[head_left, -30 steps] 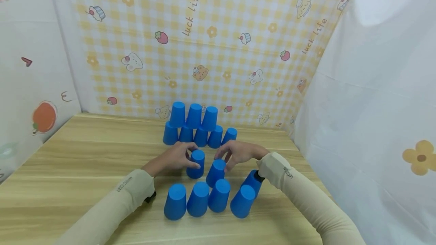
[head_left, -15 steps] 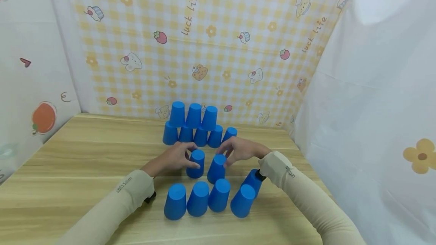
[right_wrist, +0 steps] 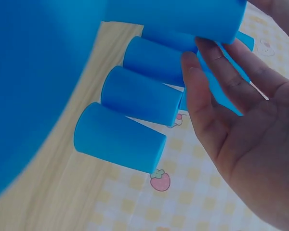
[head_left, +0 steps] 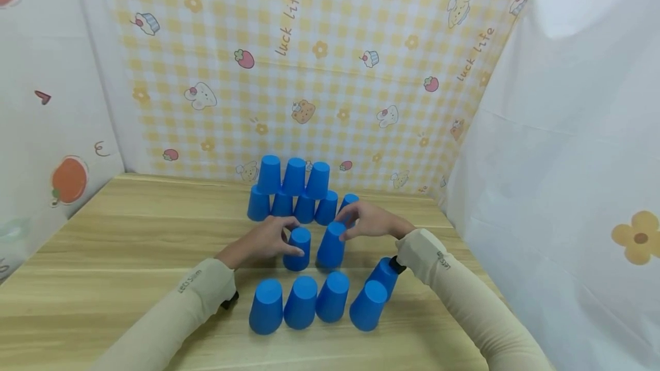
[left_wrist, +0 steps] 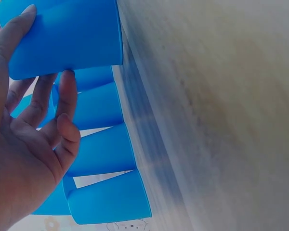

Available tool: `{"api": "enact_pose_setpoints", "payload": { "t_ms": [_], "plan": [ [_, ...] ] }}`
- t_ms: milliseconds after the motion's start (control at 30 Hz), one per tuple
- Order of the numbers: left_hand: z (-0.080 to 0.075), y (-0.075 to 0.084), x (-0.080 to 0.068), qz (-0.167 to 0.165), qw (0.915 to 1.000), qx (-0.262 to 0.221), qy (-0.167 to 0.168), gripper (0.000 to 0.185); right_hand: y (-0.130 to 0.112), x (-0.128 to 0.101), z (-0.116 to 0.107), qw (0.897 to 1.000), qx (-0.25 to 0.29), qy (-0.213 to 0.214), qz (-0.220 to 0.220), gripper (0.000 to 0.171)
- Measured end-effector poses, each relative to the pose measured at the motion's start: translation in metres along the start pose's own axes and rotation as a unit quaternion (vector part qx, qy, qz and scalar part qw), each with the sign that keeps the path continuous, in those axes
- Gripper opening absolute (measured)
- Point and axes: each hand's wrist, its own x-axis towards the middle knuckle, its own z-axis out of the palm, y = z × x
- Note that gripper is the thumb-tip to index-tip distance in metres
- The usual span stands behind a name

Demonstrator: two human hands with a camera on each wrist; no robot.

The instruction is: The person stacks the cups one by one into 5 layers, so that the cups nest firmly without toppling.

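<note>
In the middle of the table, my left hand (head_left: 268,237) grips an upside-down blue plastic cup (head_left: 296,251). The left wrist view has its thumb on one side of that cup (left_wrist: 72,36) and fingertips on the other. Just to the right, my right hand (head_left: 370,220) pinches a second upside-down blue cup (head_left: 331,246) near its top; this one leans slightly. I cannot tell whether its rim touches the table. A gap separates the two held cups. The right wrist view shows fingers (right_wrist: 216,62) against the held cup (right_wrist: 183,17); the thumb is mostly cut off.
Behind the hands, a row of several upturned blue cups (head_left: 259,205) carries three more cups (head_left: 294,176) on top. Closer to me stand several single cups (head_left: 266,308), with another (head_left: 384,276) beside my right wrist. A checked cloth (head_left: 319,85) hangs behind the wooden table (head_left: 154,216).
My right hand has moved the second cup away from me and slightly right, toward the back row. My left hand and its cup have stayed in place.
</note>
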Motion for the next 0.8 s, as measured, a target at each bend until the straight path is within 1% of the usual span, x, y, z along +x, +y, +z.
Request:
{"api": "enact_pose_setpoints", "payload": {
  "t_ms": [133,300,467,633,800],
  "plan": [
    [0.001,0.0,0.0,0.0,1.0,-0.002,0.002,0.054,0.004,0.0,-0.001,1.0,0.014,0.012,0.011,0.042],
    [0.001,0.0,0.0,0.0,1.0,-0.002,0.005,0.051,0.008,0.001,-0.004,0.998,0.05,0.025,0.015,0.04],
    [0.0,0.0,0.0,0.001,1.0,-0.002,0.007,0.051,0.014,0.002,-0.007,0.996,0.062,0.06,0.028,0.041],
    [0.001,0.0,0.0,0.0,1.0,-0.002,0.005,0.05,0.015,0.004,-0.01,0.993,0.074,0.093,0.021,0.041],
    [0.002,0.0,0.0,0.005,1.0,0.002,0.007,0.05,0.015,0.006,-0.014,0.986,0.087,0.139,0.035,0.043]
  ]
}}
